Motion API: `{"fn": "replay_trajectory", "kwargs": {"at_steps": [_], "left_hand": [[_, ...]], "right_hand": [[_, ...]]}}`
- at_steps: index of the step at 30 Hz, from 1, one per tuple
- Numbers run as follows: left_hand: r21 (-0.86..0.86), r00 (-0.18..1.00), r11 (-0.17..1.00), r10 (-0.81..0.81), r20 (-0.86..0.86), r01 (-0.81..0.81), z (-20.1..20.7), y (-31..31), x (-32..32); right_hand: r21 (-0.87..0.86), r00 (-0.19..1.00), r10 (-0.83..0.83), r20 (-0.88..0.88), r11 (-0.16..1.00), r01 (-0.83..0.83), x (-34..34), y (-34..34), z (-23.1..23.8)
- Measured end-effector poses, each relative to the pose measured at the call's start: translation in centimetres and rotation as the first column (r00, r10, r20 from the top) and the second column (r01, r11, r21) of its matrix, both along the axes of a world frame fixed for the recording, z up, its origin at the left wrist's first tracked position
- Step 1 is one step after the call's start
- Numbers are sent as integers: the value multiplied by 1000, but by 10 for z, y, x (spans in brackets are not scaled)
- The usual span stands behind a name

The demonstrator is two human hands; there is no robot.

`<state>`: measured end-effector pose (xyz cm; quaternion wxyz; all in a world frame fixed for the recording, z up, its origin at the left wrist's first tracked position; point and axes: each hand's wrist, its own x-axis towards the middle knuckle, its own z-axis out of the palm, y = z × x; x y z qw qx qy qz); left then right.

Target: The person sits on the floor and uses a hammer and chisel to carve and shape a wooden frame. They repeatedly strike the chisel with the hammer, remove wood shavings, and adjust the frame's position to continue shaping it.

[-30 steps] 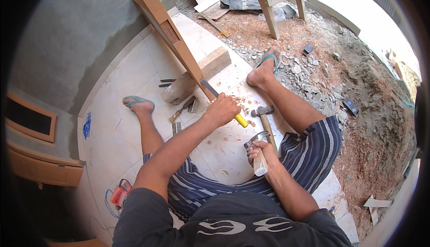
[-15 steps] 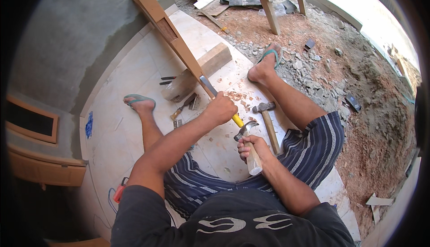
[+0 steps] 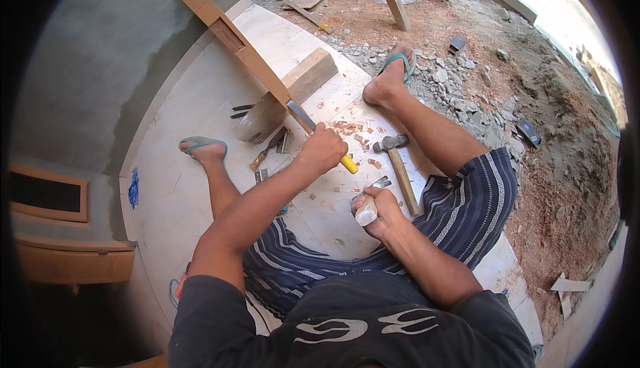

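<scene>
My left hand is wrapped round a chisel with a yellow handle. Its metal blade lies along the near end of a long brown timber piece, which has a recess cut in its face. That timber rests slantwise across a thick wooden block. In my right hand is a claw hammer, its handle end tipped up toward me and the head partly hidden behind my fingers. The hammer is apart from the chisel. Wood chips lie scattered just beyond my left hand.
A second hammer lies on the tiles by my right leg. Another chisel and a metal hinge are left of my left forearm. Rubble and soil border the tiles on the right. A wooden trestle stands far off.
The claw hammer has come down and toward me from near the chisel's handle end, and its handle has tilted up. My left hand still grips the chisel. The view has shifted slightly.
</scene>
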<state>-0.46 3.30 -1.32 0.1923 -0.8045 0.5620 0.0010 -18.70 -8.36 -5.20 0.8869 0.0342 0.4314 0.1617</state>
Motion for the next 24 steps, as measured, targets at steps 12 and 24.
{"fn": "replay_trajectory", "kwargs": {"at_steps": [12,24], "left_hand": [[52,995,998,-26,101,21,-11,7,6],[-71,986,997,-5,166,17,-22,5,9]], "right_hand": [[4,984,13,180,1000,-14,3,-3,-10],[285,907,-18,422,952,-114,4,-16,-27]]}}
